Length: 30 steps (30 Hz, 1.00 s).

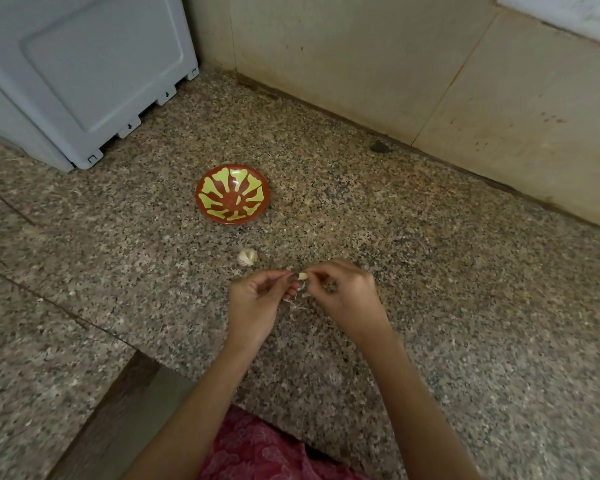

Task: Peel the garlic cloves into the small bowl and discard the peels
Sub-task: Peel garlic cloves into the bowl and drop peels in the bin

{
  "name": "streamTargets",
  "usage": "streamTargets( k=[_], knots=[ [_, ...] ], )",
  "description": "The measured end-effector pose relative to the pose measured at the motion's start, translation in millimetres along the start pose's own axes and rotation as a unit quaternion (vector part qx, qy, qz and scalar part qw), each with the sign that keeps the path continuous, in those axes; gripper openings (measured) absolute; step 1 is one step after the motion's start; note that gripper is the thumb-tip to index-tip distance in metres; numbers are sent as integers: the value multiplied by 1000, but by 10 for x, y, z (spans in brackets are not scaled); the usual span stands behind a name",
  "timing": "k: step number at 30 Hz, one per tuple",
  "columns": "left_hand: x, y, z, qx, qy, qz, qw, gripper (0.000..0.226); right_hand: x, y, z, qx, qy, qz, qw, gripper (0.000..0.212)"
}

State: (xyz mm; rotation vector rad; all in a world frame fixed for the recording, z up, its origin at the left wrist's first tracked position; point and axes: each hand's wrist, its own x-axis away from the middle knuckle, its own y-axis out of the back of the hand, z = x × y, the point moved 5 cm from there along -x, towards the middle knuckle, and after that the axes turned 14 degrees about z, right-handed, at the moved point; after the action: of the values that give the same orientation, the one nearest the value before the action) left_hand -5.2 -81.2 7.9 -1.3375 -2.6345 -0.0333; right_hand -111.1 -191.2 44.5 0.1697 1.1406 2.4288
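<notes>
Centrally, over the speckled brown-grey granite countertop, both hands meet around a single pale, partly skinned garlic clove. The left hand has its fingers curled, with thumb and fingertips pinching the left end of the garlic clove. The right hand is likewise curled and pinches the right end from above. Thin, white, papery peels hang below the garlic clove and lie on the countertop between the two hands. Whether the hanging strands are attached to it cannot be told.

Just beyond the hands, slightly to the left, a small white remnant of a garlic bulb rests on the countertop, apart from both hands. Farther back stands the small round red bowl with a yellow-green leaf pattern, upright and well apart from the hands. One cream-coloured peeled clove lies inside the bowl, near its centre.

A pale grey plastic appliance housing occupies the rear left corner of the countertop. A beige tiled wall closes off the rear. A pink patterned garment shows at the lower edge, between the forearms.
</notes>
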Motion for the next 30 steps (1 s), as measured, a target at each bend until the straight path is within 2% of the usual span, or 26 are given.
streamTargets(
  k=[2, 5, 10, 14, 20, 30],
  knots=[
    [-1, -3, 0, 12, 0, 3, 1000, 11, 1, 6, -58, -29, -25, -16, 999, 12],
    [2, -2, -4, 42, 2, -1, 999, 15, 10, 14, -143, -60, -78, 2, 995, 15],
    [13, -2, -38, 60, -6, -3, 998, 18, 14, 4, -143, -51, -81, 43, 994, 13],
    [28, 6, -56, 39, -13, -9, 999, 20, 1, -15, -187, -58, -98, 37, 993, 7],
    [30, 8, -70, 26, -28, -13, 999, 18, -10, -30, -126, -188, -93, 49, 977, 25],
    [0, -4, -73, 4, -36, -24, 999, 12, -58, -37, -172, -317, -120, 31, 940, 16]
  ],
)
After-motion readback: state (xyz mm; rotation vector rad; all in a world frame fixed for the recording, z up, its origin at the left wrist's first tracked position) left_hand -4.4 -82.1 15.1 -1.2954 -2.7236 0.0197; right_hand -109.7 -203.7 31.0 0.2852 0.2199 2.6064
